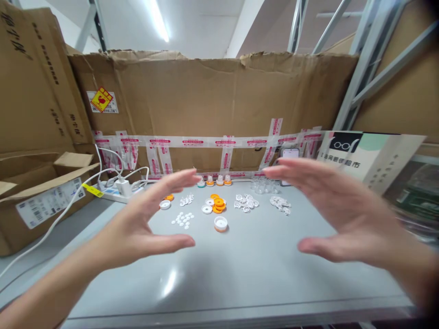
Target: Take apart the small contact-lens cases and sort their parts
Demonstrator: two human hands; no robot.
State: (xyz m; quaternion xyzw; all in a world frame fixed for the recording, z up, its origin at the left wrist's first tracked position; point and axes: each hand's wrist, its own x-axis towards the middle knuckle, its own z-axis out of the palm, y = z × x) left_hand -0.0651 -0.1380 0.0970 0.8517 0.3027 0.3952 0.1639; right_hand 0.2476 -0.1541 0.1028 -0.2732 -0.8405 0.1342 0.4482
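Observation:
My left hand [137, 230] is raised over the left of the grey table [219, 278], thumb and fingers apart, holding nothing. Opposite it, my right hand [346, 214] hovers in the same spread pose, also with nothing in it. Between them on the table sits a white and orange round piece [221, 224]. Behind that lies a pile of orange and white rings [218, 204]. Small white discs [183, 220] are scattered nearest my left hand. White openwork parts [246, 203] and another small heap of white parts [280, 205] lie toward my right hand.
Several capped pieces [220, 180] and clear plastic cups [265, 186] line the back, beside an upright phone [291, 157]. A power strip [118, 192] with white cables and an opened cardboard box [44, 201] stand left. Tall cardboard [206, 100] walls the rear; a printed board [370, 160] leans right.

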